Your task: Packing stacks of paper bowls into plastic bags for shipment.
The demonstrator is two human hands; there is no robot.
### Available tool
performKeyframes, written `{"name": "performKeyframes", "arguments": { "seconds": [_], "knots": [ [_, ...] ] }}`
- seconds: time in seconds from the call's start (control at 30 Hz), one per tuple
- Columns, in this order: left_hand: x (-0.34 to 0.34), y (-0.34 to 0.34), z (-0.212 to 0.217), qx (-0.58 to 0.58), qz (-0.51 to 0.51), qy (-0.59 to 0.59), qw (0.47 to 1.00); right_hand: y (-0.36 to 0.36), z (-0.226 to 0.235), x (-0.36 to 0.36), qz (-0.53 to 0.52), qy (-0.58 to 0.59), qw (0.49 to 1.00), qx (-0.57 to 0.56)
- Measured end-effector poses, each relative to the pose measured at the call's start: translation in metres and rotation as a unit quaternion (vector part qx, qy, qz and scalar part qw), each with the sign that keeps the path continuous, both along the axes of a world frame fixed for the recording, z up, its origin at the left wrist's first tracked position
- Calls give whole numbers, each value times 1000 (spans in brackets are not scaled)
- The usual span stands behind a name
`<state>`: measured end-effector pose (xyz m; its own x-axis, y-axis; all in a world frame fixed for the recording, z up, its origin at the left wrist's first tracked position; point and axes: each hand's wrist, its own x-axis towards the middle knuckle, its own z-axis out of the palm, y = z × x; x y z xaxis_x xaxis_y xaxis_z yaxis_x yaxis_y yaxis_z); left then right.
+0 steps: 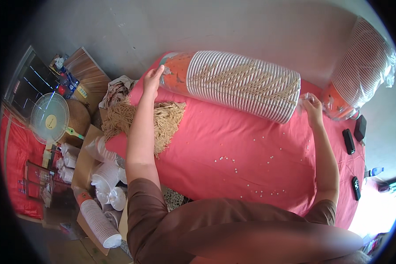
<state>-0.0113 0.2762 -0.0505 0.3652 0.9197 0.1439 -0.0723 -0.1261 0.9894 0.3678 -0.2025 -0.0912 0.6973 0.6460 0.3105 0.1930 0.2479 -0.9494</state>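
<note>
A long stack of nested paper buckets (240,83) with white rims lies on its side across the red cloth (233,145). Its left end shows an orange bucket wall, and tan cords run in slanting rows over the rims. Clear plastic wraps at least part of it. My left hand (152,81) grips the orange end, with its fingers partly hidden. At the opposite end my right hand (313,110) pinches loose clear plastic bag (304,99) just beyond the last rim. A heap of tan cords (169,121) spreads on the cloth beside my left forearm.
Another bagged bucket stack (361,66) leans against the wall at the far right. Small white bits (224,159) are scattered on the cloth. Dark objects (349,141) lie along the right edge. A cardboard box (84,165) with wrapped cups and a fan (49,119) stand at left.
</note>
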Motion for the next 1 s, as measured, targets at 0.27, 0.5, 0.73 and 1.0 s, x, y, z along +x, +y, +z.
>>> {"name": "performKeyframes", "arguments": {
  "seconds": [0.27, 0.5, 0.73, 1.0],
  "knots": [
    [1, -8, 4, -43, 19, -11, 999, -13, 17, -4, 82, 71, 994, -16],
    [0, -10, 15, -114, -23, 26, 993, -18, 22, -4, -21, 13, 999, 41],
    [-11, 28, 10, -30, -19, 69, 997, -1, 76, -62, -51, -238, 969, -53],
    [7, -8, 19, -58, -29, 119, 991, 15, 84, -84, 73, -94, 987, -110]
  ]
}}
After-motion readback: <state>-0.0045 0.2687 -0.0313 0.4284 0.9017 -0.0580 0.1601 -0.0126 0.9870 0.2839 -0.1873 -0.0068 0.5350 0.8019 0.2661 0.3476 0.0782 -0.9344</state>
